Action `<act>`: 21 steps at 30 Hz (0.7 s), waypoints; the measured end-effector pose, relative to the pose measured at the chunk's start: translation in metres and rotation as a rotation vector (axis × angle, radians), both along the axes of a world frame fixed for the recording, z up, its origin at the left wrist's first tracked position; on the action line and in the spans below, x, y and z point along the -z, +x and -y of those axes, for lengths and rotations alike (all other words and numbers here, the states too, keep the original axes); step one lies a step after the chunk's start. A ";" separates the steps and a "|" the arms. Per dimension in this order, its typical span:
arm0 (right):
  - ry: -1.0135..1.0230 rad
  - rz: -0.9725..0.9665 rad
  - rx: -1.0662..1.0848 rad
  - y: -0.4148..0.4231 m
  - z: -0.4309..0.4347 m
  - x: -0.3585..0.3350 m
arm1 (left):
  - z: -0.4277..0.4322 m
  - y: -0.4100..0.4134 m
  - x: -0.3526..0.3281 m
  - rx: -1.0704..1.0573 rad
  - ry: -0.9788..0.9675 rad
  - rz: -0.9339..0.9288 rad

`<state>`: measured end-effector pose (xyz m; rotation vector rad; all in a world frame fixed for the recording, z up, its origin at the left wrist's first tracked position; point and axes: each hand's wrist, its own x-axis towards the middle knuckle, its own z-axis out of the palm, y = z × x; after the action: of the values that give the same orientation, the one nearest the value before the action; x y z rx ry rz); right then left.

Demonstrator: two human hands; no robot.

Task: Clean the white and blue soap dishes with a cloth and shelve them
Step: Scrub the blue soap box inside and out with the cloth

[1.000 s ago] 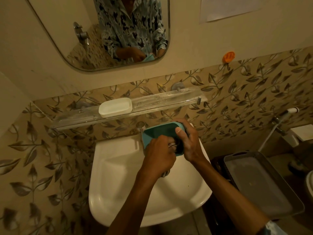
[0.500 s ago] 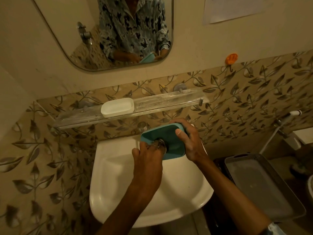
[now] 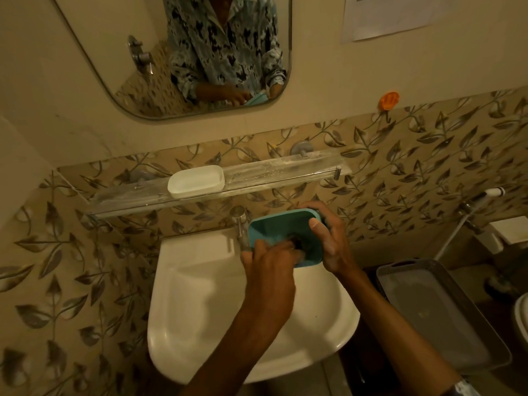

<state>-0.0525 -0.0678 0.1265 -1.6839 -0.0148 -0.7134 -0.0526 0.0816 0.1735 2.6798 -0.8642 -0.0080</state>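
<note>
My right hand (image 3: 331, 241) grips the blue soap dish (image 3: 274, 227) by its right side and holds it tilted above the back of the white sink (image 3: 200, 295). My left hand (image 3: 268, 270) presses a small dark cloth (image 3: 298, 242) into the hollow of the dish; its fingers are blurred and cover most of the cloth. The white soap dish (image 3: 195, 181) stands on the glass shelf (image 3: 285, 170), left of centre.
A metal tap (image 3: 241, 224) rises just left of the blue dish. A grey plastic tray (image 3: 440, 312) sits to the right of the sink. A mirror (image 3: 185, 52) hangs above the shelf, and an orange hook (image 3: 388, 100) is on the wall.
My left hand has moved from the dish's left edge into its hollow, rubbing with the cloth. The blue dish has tipped more open toward me.
</note>
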 end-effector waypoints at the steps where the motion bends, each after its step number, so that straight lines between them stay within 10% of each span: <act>1: -0.015 -0.008 -0.005 -0.001 0.004 0.001 | -0.003 0.004 0.002 0.005 0.049 0.015; 6: -0.049 -0.019 -0.010 0.002 0.006 -0.001 | -0.002 -0.001 0.012 -0.101 0.070 -0.088; 16: -0.045 0.003 0.024 -0.002 0.006 0.006 | 0.019 -0.014 -0.005 0.009 -0.558 -0.359; 21: -0.127 -0.017 0.035 -0.005 0.010 0.004 | 0.018 -0.006 0.000 0.089 -0.280 -0.285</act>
<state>-0.0576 -0.0782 0.1226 -1.8157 -0.0186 -0.7371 -0.0588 0.0640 0.1735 2.3071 -0.8247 -0.2631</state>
